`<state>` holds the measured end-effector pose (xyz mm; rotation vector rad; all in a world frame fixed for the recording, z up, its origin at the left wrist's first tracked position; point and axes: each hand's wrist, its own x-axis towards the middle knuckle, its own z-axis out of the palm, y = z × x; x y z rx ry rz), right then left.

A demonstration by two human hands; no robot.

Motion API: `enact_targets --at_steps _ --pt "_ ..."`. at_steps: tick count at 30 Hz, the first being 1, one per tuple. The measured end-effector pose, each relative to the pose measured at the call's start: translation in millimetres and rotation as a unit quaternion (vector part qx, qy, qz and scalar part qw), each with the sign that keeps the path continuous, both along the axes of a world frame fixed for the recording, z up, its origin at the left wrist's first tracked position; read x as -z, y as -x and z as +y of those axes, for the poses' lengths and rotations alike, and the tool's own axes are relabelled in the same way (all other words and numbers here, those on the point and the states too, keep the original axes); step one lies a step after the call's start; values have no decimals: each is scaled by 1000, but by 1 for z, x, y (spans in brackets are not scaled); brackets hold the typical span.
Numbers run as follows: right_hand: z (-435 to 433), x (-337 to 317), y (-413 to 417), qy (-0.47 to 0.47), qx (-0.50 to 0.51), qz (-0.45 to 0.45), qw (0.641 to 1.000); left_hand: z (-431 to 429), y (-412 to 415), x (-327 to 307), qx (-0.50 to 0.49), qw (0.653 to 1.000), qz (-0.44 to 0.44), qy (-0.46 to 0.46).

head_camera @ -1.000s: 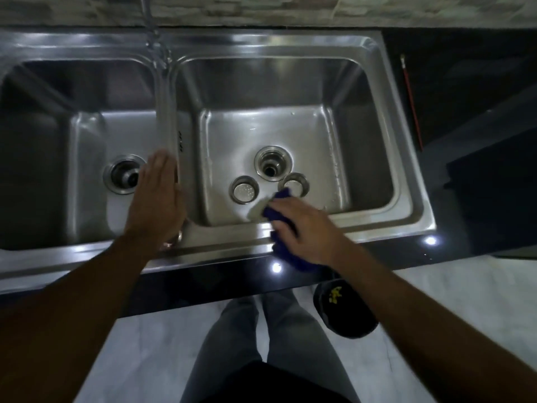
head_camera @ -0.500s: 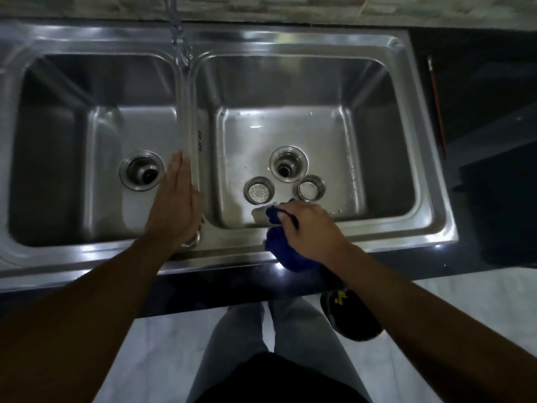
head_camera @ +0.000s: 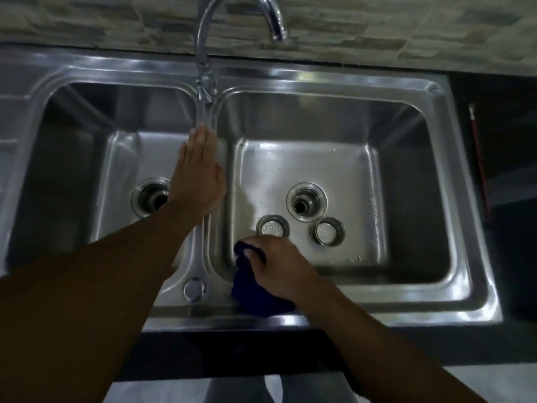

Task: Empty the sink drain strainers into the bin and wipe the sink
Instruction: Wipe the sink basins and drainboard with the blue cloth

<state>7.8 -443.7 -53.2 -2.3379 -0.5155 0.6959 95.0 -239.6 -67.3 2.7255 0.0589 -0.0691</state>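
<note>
A double steel sink (head_camera: pixel 453 286) fills the view. My right hand (head_camera: pixel 279 269) grips a dark blue cloth (head_camera: pixel 250 292) at the near left corner of the right basin. Two round metal strainers lie on that basin's floor: one (head_camera: pixel 272 226) just beyond my right hand, the other (head_camera: pixel 329 231) to its right. The open right drain (head_camera: pixel 306 202) is behind them. My left hand (head_camera: pixel 197 175) lies flat, fingers together, on the divider between the basins, beside the left drain (head_camera: pixel 149 197).
A curved tap (head_camera: pixel 203 48) rises from the divider's far end, with a second spout (head_camera: pixel 274 21) to its right. A thin red stick (head_camera: pixel 479 164) lies on the dark counter at right. A round plug (head_camera: pixel 194 288) sits on the near rim.
My left hand has slid forward along the divider toward the tap. My right hand with the cloth has shifted left toward the basin's near corner. The camera has moved closer over the sink.
</note>
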Motion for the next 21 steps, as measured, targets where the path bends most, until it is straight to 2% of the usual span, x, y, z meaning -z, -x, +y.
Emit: enact_targets --at_steps 3,5,8,10,13,15,17,21 --pt "-9 7 -53 -19 86 -21 996 -3 -1 7 -10 999 -16 28" --pt "-4 19 -93 -30 128 -90 987 -2 0 10 -15 999 -21 41" --pt "21 53 -147 -40 150 -148 977 -4 -3 12 -17 1000 -11 6" --pt "47 88 -170 -14 86 -163 983 -6 -8 13 -28 999 6 -17" --pt "86 143 -173 134 -77 -203 967 -9 -12 12 -37 999 11 -27" --pt "91 167 -169 147 -58 -192 969 -9 -11 14 -36 998 4 -42" --pt "83 180 -171 132 -50 -220 965 -11 -12 15 -40 998 5 -56" --pt "54 181 -184 154 -47 -252 954 -15 -16 14 -57 995 16 -76"
